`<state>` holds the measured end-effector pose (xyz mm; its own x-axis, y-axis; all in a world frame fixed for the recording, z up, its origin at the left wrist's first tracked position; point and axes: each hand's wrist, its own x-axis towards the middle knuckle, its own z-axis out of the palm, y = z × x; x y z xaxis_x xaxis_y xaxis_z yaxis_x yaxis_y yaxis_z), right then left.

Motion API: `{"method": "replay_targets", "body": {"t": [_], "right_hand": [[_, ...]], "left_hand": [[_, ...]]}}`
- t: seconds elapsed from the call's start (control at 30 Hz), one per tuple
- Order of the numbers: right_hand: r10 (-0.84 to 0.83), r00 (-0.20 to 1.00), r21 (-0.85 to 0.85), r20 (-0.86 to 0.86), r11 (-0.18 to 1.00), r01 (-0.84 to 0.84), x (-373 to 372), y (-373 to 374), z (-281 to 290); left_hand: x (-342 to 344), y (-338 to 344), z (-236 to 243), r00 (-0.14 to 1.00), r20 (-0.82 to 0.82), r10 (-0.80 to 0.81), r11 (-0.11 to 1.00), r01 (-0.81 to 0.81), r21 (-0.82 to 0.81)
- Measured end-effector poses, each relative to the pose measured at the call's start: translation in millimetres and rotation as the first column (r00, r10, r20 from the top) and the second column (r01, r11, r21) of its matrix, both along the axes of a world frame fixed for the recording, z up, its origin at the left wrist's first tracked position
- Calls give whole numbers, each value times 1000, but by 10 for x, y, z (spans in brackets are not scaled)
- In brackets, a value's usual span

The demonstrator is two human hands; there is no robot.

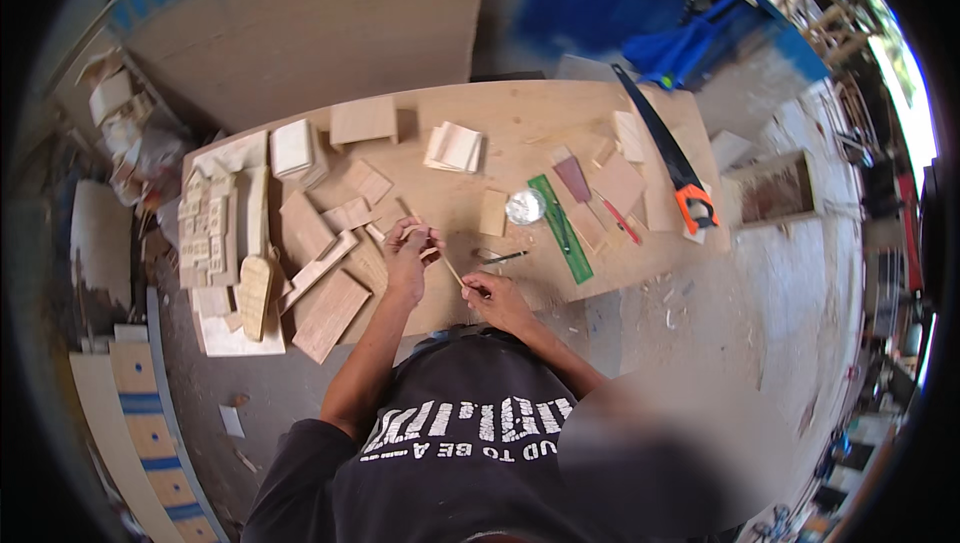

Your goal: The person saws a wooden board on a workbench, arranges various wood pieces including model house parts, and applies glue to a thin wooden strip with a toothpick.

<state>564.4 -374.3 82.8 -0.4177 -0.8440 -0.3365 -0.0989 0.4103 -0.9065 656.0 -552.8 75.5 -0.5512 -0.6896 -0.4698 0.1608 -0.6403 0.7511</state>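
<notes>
A thin wooden stick (450, 268) slants between my two hands above the near edge of the workbench. My left hand (408, 258) is closed around its upper part, and the stick's far end pokes out beyond the fingers. At its lower end, my right hand (492, 299) pinches the stick between thumb and fingers. Just right of the hands lies a dark pencil (505, 257). Beyond it are a round, shiny silvery container (525, 206) and a green ruler (561, 229). Several cut wood pieces (333, 315) lie close to my left hand.
At the bench's right lies a handsaw (693, 205) with an orange and black handle, near a red-handled tool (622, 221). Stacked thin boards (454, 147) and a small wooden box shape (363, 121) stand at the back. Carved wooden pieces (208, 228) crowd the left end.
</notes>
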Motion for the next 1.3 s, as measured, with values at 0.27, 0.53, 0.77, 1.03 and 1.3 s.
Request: {"method": "replay_targets", "body": {"t": [0.27,0.53,0.77,1.03,1.3], "right_hand": [[-244,938,-143,-248,966,214,-1146,525,-73],[-98,655,-57,-750,995,82,-3334,-76,-197],[189,415,36,-890,937,-348,-3832,-565,-334],[254,573,4,-779,916,-401,-4090,-657,-403],[290,646,-5,-706,911,-413,-4273,-861,-392]], "left_hand": [[-58,-77,-157,994,92,54,996,-60,60],[-25,295,-120,956,264,127,987,-96,-129],[-79,849,48,901,302,312,948,-274,-160],[-64,1427,32,815,353,459,888,-427,-168],[-113,1406,-136,773,389,501,860,-394,-325]]}}
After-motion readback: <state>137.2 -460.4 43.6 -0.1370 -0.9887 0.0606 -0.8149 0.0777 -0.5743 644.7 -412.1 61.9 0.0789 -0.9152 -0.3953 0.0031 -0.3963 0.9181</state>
